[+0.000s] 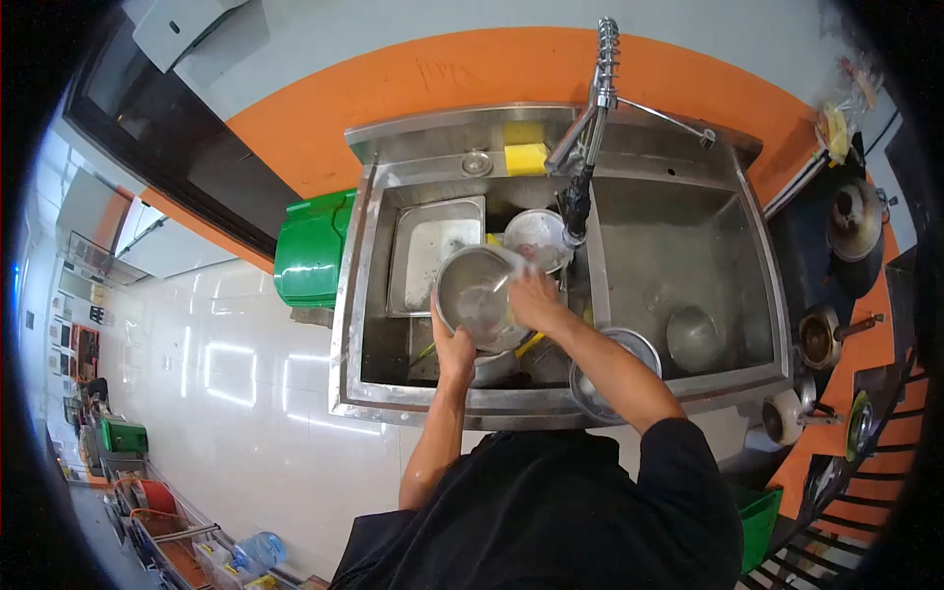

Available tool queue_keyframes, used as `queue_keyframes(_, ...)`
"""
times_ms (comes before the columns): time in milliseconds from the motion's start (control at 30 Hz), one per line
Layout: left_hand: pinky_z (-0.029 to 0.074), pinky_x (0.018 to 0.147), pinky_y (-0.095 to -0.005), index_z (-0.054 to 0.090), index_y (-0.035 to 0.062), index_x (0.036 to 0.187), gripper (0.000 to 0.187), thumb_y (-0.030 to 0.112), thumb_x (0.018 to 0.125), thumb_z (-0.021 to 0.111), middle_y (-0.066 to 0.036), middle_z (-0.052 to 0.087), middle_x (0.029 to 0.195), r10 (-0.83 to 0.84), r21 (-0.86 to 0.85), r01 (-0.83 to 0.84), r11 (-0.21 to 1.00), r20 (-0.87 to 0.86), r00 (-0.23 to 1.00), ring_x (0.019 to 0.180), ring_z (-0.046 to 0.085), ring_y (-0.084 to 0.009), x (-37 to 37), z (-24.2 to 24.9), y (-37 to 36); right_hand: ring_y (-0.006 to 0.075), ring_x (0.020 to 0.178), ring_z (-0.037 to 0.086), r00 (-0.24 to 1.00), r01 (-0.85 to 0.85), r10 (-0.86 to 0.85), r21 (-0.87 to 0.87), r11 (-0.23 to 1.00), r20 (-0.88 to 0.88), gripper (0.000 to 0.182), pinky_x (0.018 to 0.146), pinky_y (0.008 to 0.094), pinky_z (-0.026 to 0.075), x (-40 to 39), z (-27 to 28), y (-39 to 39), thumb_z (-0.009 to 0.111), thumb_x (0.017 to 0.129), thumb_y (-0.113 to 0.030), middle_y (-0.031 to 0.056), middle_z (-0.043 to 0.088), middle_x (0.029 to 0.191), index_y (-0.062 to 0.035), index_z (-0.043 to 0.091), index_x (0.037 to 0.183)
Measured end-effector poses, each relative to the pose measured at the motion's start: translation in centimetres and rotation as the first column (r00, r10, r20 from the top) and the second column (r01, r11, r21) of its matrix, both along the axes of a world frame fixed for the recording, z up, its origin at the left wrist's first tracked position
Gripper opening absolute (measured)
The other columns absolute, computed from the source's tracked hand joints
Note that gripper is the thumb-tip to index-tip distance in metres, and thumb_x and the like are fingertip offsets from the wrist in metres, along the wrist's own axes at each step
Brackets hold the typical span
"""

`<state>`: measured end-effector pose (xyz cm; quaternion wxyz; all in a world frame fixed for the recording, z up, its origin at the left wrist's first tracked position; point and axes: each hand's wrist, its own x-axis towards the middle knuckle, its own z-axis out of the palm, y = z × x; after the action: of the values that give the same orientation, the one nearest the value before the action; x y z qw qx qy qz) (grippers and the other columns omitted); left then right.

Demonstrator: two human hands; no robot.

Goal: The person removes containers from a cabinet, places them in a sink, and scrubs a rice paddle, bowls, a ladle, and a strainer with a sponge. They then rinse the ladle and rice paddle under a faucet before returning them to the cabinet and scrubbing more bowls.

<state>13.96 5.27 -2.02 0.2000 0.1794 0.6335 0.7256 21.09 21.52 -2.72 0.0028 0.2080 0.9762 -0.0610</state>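
A round steel bowl is tilted over the left basin, its inside facing me. My left hand grips the bowl's near-left rim, fingers under it and thumb along the side. At the bowl's right side, my right hand is closed and slightly smeared by motion; what it holds, if anything, I cannot make out. Just beyond it sits another round metal pan, below the sprayer head of the tap. A rectangular steel tray lies in the left basin behind the bowl. More vessels underneath are partly hidden.
The steel sink has a right basin holding a metal bowl. Another bowl rests at the front edge under my right forearm. A yellow block and a drain strainer lie on the back ledge. A green bin stands left.
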Motion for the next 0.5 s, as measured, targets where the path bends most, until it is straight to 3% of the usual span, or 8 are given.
queue_keyframes(33, 0.038, 0.103, -0.0333, 0.027, 0.0071, 0.148, 0.070, -0.011, 0.082, 0.042, -0.014, 0.047, 0.135, 0.025, 0.046, -0.024, 0.999, -0.017, 1.000, 0.123, 0.046, -0.0240, -0.1, -1.3, 0.0, 0.0396, 0.096, 0.060, 1.000, 0.000, 0.000, 0.002, 1.000, -0.007, 0.034, 0.087, 0.0429, 0.049, -0.2, -0.2, 0.3, 0.061, 0.078, -0.012, 0.0239, 0.056, 0.116, -0.0019, 0.059, 0.110)
queue_keyframes(100, 0.038, 0.103, -0.0336, 0.027, 0.0069, 0.148, 0.065, -0.008, 0.086, 0.043, -0.014, 0.047, 0.135, 0.025, 0.122, -0.050, 0.991, 0.202, 0.979, 0.123, 0.046, -0.0237, 0.5, -1.5, 0.0, 0.0415, 0.094, 0.060, 0.831, -0.422, 0.556, -0.665, 0.616, -0.012, 0.035, 0.089, 0.0438, 0.049, -0.4, -1.7, 1.1, 0.061, 0.079, -0.011, 0.0245, 0.055, 0.118, -0.0014, 0.059, 0.112)
queue_keyframes(133, 0.038, 0.103, -0.0339, 0.028, 0.0066, 0.147, 0.060, -0.004, 0.091, 0.045, -0.014, 0.047, 0.135, 0.006, 0.185, -0.090, 0.979, 0.413, 0.911, 0.122, 0.046, -0.0234, 0.8, -1.5, 0.2, 0.0415, 0.094, 0.060, 0.833, -0.423, 0.553, -0.663, 0.618, -0.015, 0.035, 0.089, 0.0438, 0.049, -0.5, -1.9, 0.7, 0.061, 0.079, -0.011, 0.0245, 0.055, 0.118, -0.0014, 0.059, 0.112)
queue_keyframes(200, 0.040, 0.102, -0.0350, 0.026, 0.0079, 0.148, 0.061, -0.004, 0.091, 0.044, -0.014, 0.047, 0.135, -0.022, 0.129, -0.023, 0.991, 0.335, 0.942, 0.122, 0.047, -0.0240, 2.1, -2.0, 0.7, 0.0436, 0.092, 0.059, 0.773, -0.601, 0.255, -0.541, 0.588, -0.582, 0.032, 0.088, 0.0450, 0.048, -1.2, -2.2, -1.4, 0.059, 0.079, -0.010, 0.0249, 0.055, 0.116, -0.0006, 0.058, 0.109)
queue_keyframes(267, 0.043, 0.100, -0.0373, 0.024, 0.0104, 0.149, 0.064, -0.004, 0.090, 0.043, -0.014, 0.047, 0.134, -0.091, 0.016, 0.089, 0.996, 0.170, 0.981, 0.120, 0.049, -0.0252, 2.7, -2.2, 1.8, 0.0438, 0.094, 0.058, 0.715, -0.361, 0.059, -0.296, 0.884, -0.696, 0.028, 0.084, 0.0476, 0.047, -3.1, -4.0, -0.6, 0.058, 0.080, -0.012, 0.0242, 0.055, 0.111, -0.0019, 0.057, 0.106)
queue_keyframes(300, 0.040, 0.103, -0.0356, 0.025, 0.0077, 0.149, 0.071, -0.011, 0.082, 0.039, -0.015, 0.046, 0.136, -0.092, -0.100, 0.095, 0.990, 0.027, 0.995, 0.122, 0.049, -0.0264, 2.4, -2.1, 1.6, 0.0436, 0.097, 0.056, 0.767, -0.144, 0.127, 0.025, 0.989, -0.629, 0.028, 0.080, 0.0503, 0.046, -3.6, -4.7, 0.8, 0.057, 0.080, -0.013, 0.0219, 0.054, 0.110, -0.0024, 0.055, 0.106)
queue_keyframes(400, 0.036, 0.107, -0.0337, 0.028, 0.0038, 0.149, 0.076, -0.014, 0.075, 0.036, -0.017, 0.045, 0.139, -0.096, -0.272, 0.034, 0.962, -0.217, 0.971, 0.126, 0.046, -0.0270, 1.9, 3.1, 0.9, 0.0427, 0.101, 0.055, 0.744, 0.095, 0.095, 0.246, 0.965, -0.662, 0.036, 0.081, 0.0517, 0.046, -2.2, -1.8, 2.7, 0.059, 0.078, -0.015, 0.0217, 0.052, 0.111, -0.0009, 0.051, 0.111)
queue_keyframes(500, 0.032, 0.109, -0.0325, 0.031, 0.0001, 0.147, 0.073, -0.013, 0.075, 0.037, -0.019, 0.046, 0.140, -0.032, -0.200, -0.026, 0.980, -0.285, 0.958, 0.131, 0.043, -0.0268, 1.6, 4.0, 0.4, 0.0442, 0.101, 0.056, 0.814, 0.244, -0.157, 0.084, 0.966, -0.560, 0.041, 0.085, 0.0530, 0.047, -1.8, 0.4, 2.2, 0.059, 0.080, -0.017, 0.0225, 0.051, 0.111, 0.0011, 0.047, 0.114)
